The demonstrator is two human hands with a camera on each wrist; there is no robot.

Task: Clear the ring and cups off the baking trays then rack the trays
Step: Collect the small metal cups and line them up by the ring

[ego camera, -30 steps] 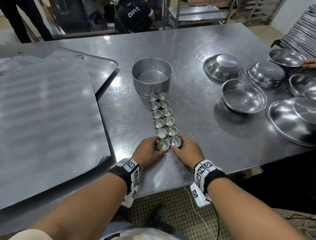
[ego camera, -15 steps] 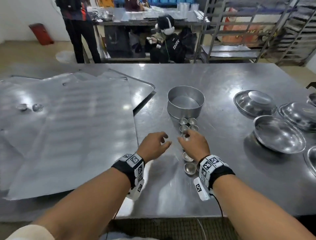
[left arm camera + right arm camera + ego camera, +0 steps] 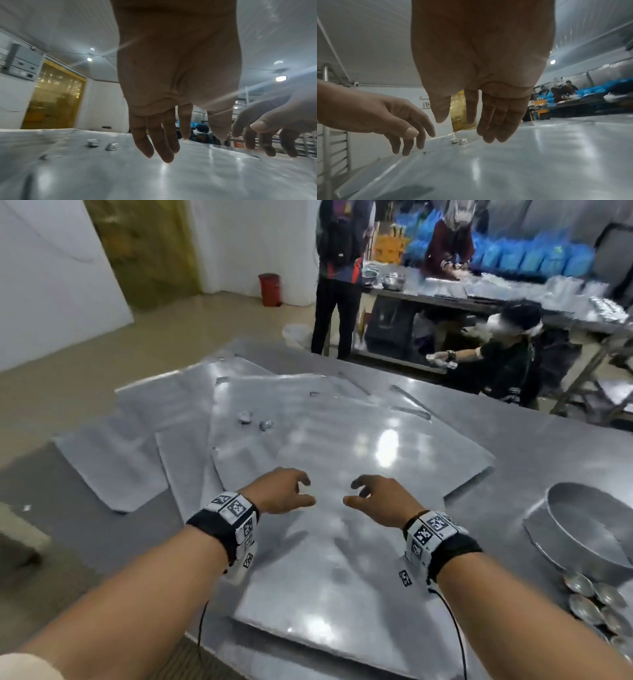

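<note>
While both hands hover empty, fingers loose — left hand [image 3: 281,491], right hand [image 3: 380,501] — above top baking tray [image 3: 342,440], two cups [image 3: 255,421] sit at tray's far side; ring [image 3: 582,529] on table [image 3: 548,446] right, cup rows [image 3: 596,601] beside it.

My wrist bands [image 3: 227,520] are black with black-and-white checker tags. Trays [image 3: 342,446], ring [image 3: 582,529] and cups [image 3: 589,601] are all plain shiny silver, lol.
</note>
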